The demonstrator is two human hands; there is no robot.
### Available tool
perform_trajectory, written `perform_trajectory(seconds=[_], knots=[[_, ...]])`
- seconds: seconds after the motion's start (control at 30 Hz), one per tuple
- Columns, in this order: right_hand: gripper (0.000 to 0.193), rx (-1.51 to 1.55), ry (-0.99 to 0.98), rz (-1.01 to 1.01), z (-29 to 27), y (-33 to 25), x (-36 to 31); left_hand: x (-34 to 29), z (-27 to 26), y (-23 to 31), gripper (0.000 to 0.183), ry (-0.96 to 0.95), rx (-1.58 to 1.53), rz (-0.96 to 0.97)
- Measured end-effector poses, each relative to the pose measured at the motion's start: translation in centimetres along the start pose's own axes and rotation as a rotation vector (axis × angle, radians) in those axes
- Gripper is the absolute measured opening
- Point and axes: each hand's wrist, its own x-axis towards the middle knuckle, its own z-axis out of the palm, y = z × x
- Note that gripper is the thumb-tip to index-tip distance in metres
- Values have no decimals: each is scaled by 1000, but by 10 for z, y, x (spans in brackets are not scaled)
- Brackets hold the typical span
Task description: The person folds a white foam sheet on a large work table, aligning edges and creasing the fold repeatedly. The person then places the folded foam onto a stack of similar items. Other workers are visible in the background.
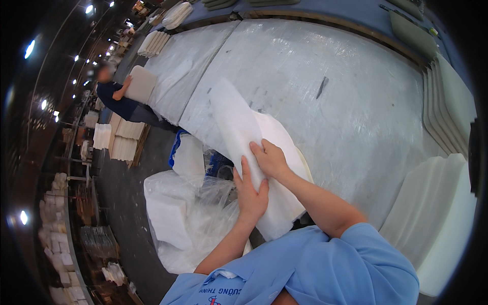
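A soft white wadding sheet (231, 114) stands slanted in front of me, over the near edge of the plastic-covered table. Behind it shows a paler cushion-shaped piece (277, 132) with a rounded edge. My right hand (269, 161) grips the wadding sheet near its middle, fingers bent over the surface. Lower and to the left, my left hand (250, 199) lies against the same sheet with fingers stretched and thumb apart. The sheet's lower end reaches my blue shirt. What lies between the sheet and the cushion-shaped piece is hidden.
The wide table (330, 66) is wrapped in clear plastic. A clear plastic bag (208, 203) of white pieces stands at left, beside a blue crate (218, 165). Grey cushions (447, 107) and white pads (427, 203) stack at right. A co-worker (119, 99) holds a pad at far left.
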Motion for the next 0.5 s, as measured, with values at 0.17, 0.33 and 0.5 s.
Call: perform_trajectory(seconds=[0.17,0.33,0.5], knots=[[52,-84,5,0,-8,-8,0,9,-3,-22,91,6,-177,62],[52,-139,21,-23,-12,5,0,77,-24,-9,97,84,-975,-425],[51,-253,3,-38,-19,14,7,95,5,-4,104,62,-515,-220]])
